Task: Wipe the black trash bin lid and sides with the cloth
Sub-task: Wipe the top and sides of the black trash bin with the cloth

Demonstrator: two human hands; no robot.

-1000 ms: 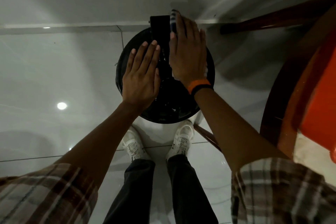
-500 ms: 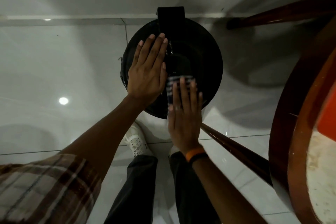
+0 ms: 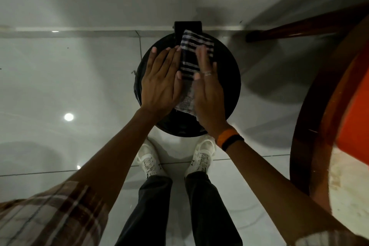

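A round black trash bin lid (image 3: 227,78) fills the middle of the view, seen from straight above, with its black hinge block (image 3: 179,26) at the far edge by the wall. A striped black-and-white cloth (image 3: 191,56) lies flat on the lid. My right hand (image 3: 209,98) presses flat on the cloth's right part, fingers extended toward the hinge. My left hand (image 3: 159,84) rests flat on the lid's left half, fingers together, its thumb edge touching the cloth. The bin's sides are hidden under the lid.
A white wall runs along the far side, white glossy floor tiles (image 3: 60,86) around the bin. A dark wooden round table (image 3: 311,126) with an orange object (image 3: 355,110) stands at the right, one leg (image 3: 289,30) near the wall. My feet in white shoes (image 3: 149,162) are just below the bin.
My right hand has slid the cloth from the near part of the lid toward the hinge. The left hand stays flat on the lid's left half.
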